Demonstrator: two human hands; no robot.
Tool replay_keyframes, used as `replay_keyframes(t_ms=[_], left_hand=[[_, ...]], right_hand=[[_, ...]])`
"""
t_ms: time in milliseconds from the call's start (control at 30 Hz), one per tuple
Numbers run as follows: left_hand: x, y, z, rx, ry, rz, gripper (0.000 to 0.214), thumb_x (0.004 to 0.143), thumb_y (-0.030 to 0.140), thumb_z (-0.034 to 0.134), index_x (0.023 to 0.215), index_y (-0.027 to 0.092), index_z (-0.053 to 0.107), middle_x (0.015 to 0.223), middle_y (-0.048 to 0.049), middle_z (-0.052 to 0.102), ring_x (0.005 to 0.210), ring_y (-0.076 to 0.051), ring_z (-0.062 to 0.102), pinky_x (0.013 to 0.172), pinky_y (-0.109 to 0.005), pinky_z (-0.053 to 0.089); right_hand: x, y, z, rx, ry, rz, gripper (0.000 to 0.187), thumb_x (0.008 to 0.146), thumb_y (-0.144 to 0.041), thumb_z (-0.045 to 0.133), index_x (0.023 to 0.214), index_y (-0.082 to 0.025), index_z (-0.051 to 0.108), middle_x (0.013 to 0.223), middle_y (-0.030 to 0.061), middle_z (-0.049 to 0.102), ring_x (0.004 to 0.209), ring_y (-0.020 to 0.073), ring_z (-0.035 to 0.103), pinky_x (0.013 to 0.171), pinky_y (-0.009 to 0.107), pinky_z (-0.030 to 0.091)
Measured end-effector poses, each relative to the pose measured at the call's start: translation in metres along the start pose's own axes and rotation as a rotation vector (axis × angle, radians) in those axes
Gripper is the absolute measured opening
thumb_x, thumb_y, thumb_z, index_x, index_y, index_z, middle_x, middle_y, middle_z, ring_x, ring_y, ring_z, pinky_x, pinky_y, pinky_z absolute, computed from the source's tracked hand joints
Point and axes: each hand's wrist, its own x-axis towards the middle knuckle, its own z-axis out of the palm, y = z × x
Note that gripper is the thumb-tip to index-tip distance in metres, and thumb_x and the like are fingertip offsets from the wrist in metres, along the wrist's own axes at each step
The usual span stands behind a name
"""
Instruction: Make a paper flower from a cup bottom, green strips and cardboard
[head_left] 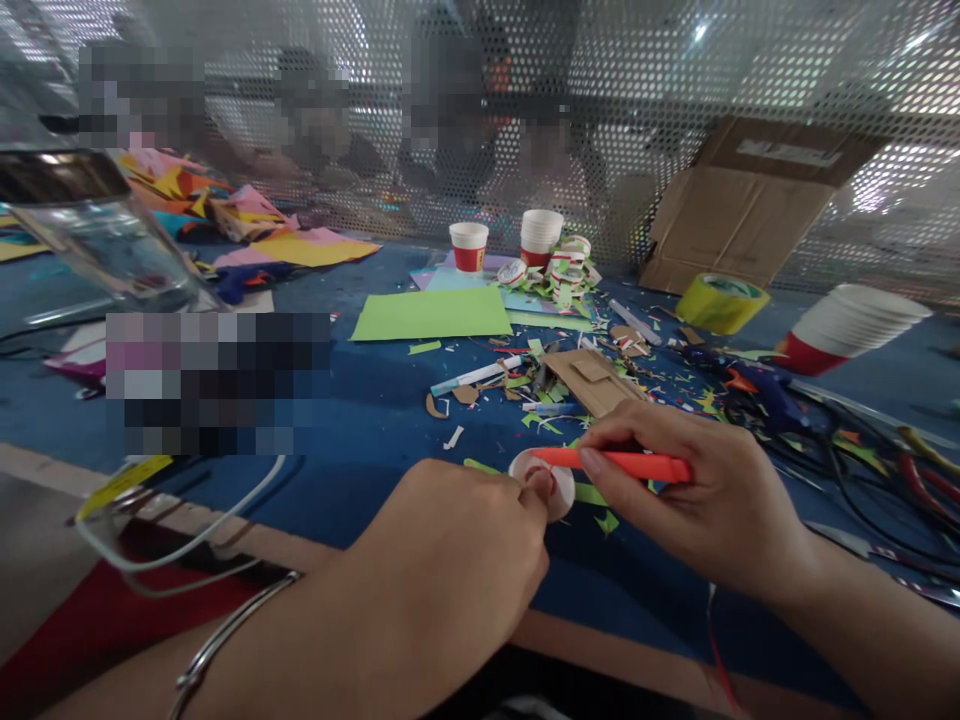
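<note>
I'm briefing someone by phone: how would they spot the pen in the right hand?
On the blue table, look to the near side. There the right hand grips a slim orange-red pen, its tip at the white piece in the left hand. Its solid bright colour sets it apart from the pale pen lying loose beyond.

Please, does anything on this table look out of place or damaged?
Yes: paper and cardboard scraps lie strewn over the blue table, looking untidy. The cup stack at the right seems tilted, though lens distortion may explain it.

No legible text; no readable numbers
</note>
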Motion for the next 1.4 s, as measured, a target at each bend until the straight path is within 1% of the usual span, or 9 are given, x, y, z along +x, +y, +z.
replay_keyframes(t_ms=[167,433,567,667,933,1033,1133,1233,1400], left_hand=[[-0.001,0.0,0.001,0.013,0.013,0.014,0.021,0.087,0.005,0.051,0.075,0.018,0.061,0.071,-0.0023,0.073,0.058,-0.021,0.069,0.042,-0.031,0.03],[-0.001,0.002,0.0,0.026,-0.066,-0.017,0.021,0.088,0.003,0.048,0.083,0.018,0.062,0.066,0.0005,0.069,0.057,-0.022,0.068,0.043,-0.032,0.026],[-0.003,0.0,0.004,0.006,-0.077,-0.009,0.024,0.089,0.004,0.048,0.074,0.019,0.059,0.07,-0.0004,0.072,0.061,-0.022,0.069,0.045,-0.032,0.03],[-0.006,0.0,0.008,-0.012,-0.064,-0.021,0.026,0.089,0.003,0.047,0.071,0.019,0.059,0.072,-0.0009,0.073,0.06,-0.023,0.069,0.046,-0.032,0.033],[-0.006,0.002,0.01,-0.052,-0.046,-0.065,0.024,0.086,0.002,0.048,0.079,0.019,0.064,0.07,-0.0006,0.072,0.056,-0.024,0.069,0.046,-0.033,0.036],[-0.006,0.001,0.01,-0.046,-0.044,-0.059,0.025,0.086,0.002,0.046,0.078,0.018,0.063,0.07,-0.0017,0.072,0.057,-0.024,0.069,0.046,-0.032,0.038],[-0.006,0.003,0.007,-0.025,-0.07,-0.073,0.022,0.083,0.001,0.051,0.076,0.018,0.062,0.07,-0.0018,0.072,0.059,-0.023,0.069,0.047,-0.029,0.038],[-0.006,0.004,0.003,-0.031,-0.066,-0.074,0.02,0.084,0.002,0.052,0.077,0.017,0.063,0.068,-0.0013,0.071,0.058,-0.021,0.069,0.047,-0.028,0.038],[-0.005,0.002,0.006,-0.009,-0.101,-0.068,0.021,0.083,0.002,0.051,0.077,0.018,0.063,0.071,-0.0013,0.072,0.06,-0.023,0.069,0.046,-0.032,0.036]], right_hand=[[0.001,-0.001,0.0,0.004,-0.026,0.016,0.011,0.093,-0.025,0.061,0.086,-0.021,0.067,0.08,-0.0001,0.071,0.068,0.0139,0.065,0.063,0.028,0.048],[0.0,0.0,-0.003,0.059,-0.032,0.035,0.01,0.092,-0.022,0.06,0.085,-0.021,0.067,0.076,-0.0019,0.068,0.065,0.0114,0.062,0.059,0.025,0.046],[-0.001,-0.001,-0.002,0.09,-0.02,0.042,0.009,0.093,-0.025,0.061,0.087,-0.021,0.067,0.079,-0.0019,0.069,0.068,0.011,0.063,0.062,0.025,0.047],[-0.001,-0.002,-0.001,0.114,-0.062,0.037,0.008,0.094,-0.023,0.061,0.091,-0.022,0.068,0.083,-0.0026,0.07,0.071,0.0102,0.064,0.065,0.023,0.048],[0.002,0.0,0.002,0.171,-0.115,0.041,0.005,0.095,-0.024,0.062,0.093,-0.023,0.067,0.086,-0.0039,0.071,0.072,0.0084,0.064,0.065,0.021,0.047],[0.003,0.0,0.001,0.177,-0.125,0.052,0.006,0.095,-0.024,0.062,0.093,-0.023,0.067,0.086,-0.0031,0.071,0.074,0.0093,0.065,0.067,0.021,0.048],[0.003,-0.001,0.0,0.186,-0.126,0.05,0.006,0.095,-0.025,0.062,0.092,-0.023,0.067,0.086,-0.003,0.072,0.073,0.0092,0.065,0.066,0.021,0.048],[0.003,-0.001,0.0,0.191,-0.134,0.049,0.007,0.094,-0.025,0.062,0.091,-0.022,0.067,0.085,-0.0026,0.072,0.072,0.0097,0.065,0.065,0.021,0.048],[0.004,-0.002,-0.001,0.167,-0.112,0.052,0.009,0.093,-0.022,0.061,0.086,-0.021,0.066,0.076,-0.0031,0.069,0.064,0.0093,0.061,0.059,0.022,0.046]])
